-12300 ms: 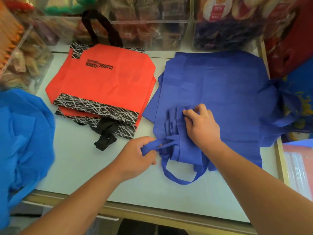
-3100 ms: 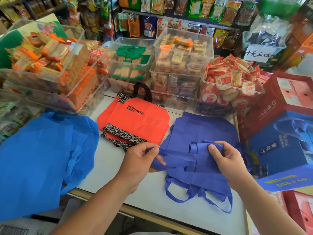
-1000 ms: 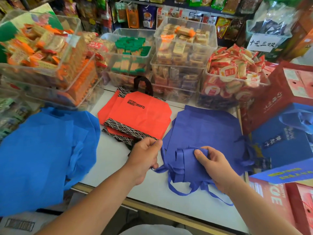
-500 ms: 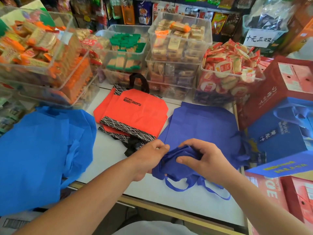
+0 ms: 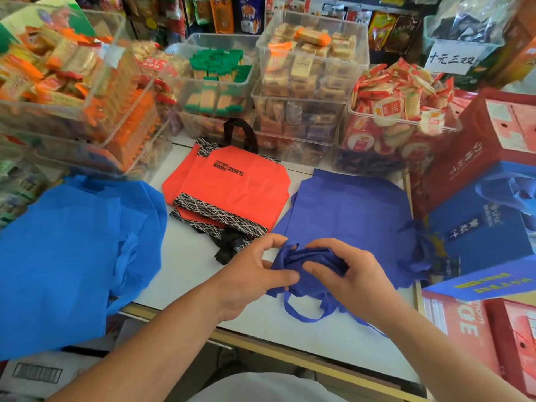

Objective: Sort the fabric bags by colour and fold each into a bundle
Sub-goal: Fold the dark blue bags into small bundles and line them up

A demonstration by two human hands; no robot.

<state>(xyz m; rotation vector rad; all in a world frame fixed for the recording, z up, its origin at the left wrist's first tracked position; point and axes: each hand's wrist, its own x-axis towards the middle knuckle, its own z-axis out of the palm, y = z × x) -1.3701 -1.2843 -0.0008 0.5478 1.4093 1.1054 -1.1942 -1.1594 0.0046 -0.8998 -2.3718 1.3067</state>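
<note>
Dark blue bag (image 5: 310, 255) bunched near the table's (image 5: 188, 265) front edge, clamped between left hand (image 5: 255, 274) and right hand (image 5: 358, 275), fingers of both curled into the cloth. Long axis roughly left to right, handles (image 5: 301, 313) trailing toward that edge; equally near both hands.

Bag bundle (image 5: 307, 264) between left hand (image 5: 251, 275) and right hand (image 5: 358, 278), flat bag (image 5: 353, 210) behind right hand, lettered bag stack (image 5: 232, 192) behind left hand, bag heap (image 5: 72, 256) further left, gift boxes (image 5: 478, 227) right.

Matt, slightly fuzzy cloth: the dark blue bags (image 5: 348, 210), orange bags (image 5: 246, 187) and light blue bags (image 5: 72, 242); smooth pale worktop (image 5: 185, 256); clear glossy plastic bins (image 5: 313, 68)
</note>
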